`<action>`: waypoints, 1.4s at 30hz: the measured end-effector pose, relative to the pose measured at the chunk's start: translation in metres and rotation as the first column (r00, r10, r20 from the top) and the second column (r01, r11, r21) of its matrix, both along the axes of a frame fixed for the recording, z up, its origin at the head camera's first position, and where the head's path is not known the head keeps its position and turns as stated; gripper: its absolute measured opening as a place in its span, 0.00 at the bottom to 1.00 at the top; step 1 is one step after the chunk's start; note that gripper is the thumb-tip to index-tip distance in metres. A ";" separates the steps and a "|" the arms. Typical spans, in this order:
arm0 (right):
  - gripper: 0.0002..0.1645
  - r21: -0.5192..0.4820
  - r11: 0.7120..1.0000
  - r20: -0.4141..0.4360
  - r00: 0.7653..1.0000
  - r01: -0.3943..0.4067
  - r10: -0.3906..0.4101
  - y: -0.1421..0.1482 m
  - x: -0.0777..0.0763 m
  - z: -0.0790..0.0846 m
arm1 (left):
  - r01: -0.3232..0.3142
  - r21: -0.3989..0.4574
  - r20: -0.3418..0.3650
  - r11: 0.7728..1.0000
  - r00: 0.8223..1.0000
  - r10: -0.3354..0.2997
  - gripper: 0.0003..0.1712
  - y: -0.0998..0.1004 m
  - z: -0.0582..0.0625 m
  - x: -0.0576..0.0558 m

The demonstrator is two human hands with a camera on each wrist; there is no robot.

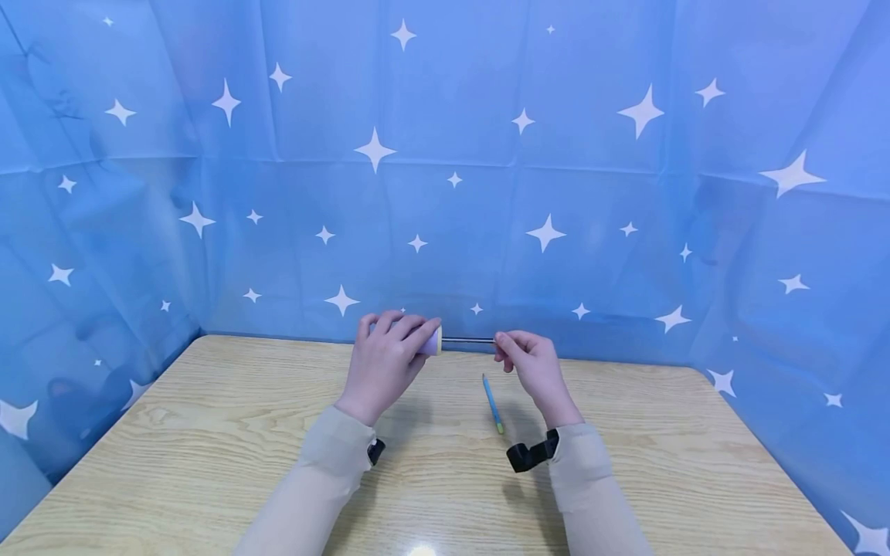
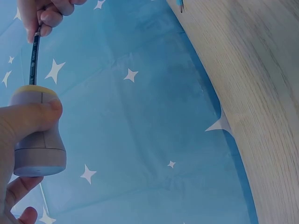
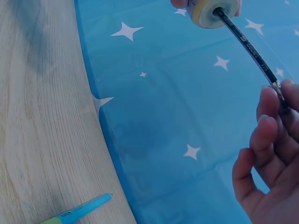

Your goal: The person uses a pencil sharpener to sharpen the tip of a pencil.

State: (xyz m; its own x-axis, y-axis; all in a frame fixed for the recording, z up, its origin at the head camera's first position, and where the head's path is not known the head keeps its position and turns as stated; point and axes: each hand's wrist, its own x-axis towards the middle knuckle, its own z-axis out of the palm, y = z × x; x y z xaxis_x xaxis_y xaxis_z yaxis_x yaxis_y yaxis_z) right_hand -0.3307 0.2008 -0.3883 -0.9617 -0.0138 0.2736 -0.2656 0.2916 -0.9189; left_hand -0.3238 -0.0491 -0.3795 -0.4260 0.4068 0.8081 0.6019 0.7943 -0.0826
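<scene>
My left hand grips a lilac pencil sharpener with a yellow rim, thumb across its side in the left wrist view. A dark pencil with small lettering runs into the hole in the sharpener's yellow-rimmed end. Its other end is pinched between the thumb and fingertips of my right hand. Both hands are held up near the table's far edge, the pencil level between them in the head view. The pencil's tip is hidden inside the sharpener.
A light blue pencil with a green end lies on the wooden table, just below the right hand in the head view. Blue cloth with white stars hangs behind the table and along both sides.
</scene>
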 end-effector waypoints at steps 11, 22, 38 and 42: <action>0.29 -0.032 0.999 0.033 0.999 0.012 -0.011 -0.004 0.001 0.000 | -0.011 -0.010 0.018 1.000 1.000 0.011 0.28 0.002 0.000 0.000; 0.35 -0.084 0.996 0.076 0.996 -0.031 0.037 -0.003 0.001 -0.002 | -0.009 -0.023 0.006 1.000 1.000 0.009 0.28 0.003 0.000 0.001; 0.36 -0.134 0.988 0.105 0.990 -0.076 0.090 -0.005 -0.003 -0.004 | -0.043 -0.016 0.049 0.999 0.998 0.044 0.30 -0.001 -0.001 -0.001; 0.29 -0.135 0.987 0.087 0.991 -0.087 0.099 0.000 -0.002 -0.002 | -0.045 -0.002 0.054 0.999 0.998 0.045 0.29 -0.003 0.001 -0.002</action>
State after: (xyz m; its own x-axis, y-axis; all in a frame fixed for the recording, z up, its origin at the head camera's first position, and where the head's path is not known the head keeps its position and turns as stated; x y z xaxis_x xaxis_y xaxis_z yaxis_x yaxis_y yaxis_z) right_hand -0.3324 0.2008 -0.3900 -0.9793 -0.0744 0.1883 -0.1975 0.1454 -0.9695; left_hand -0.3253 -0.0525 -0.3789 -0.4871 0.3868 0.7830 0.5689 0.8208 -0.0515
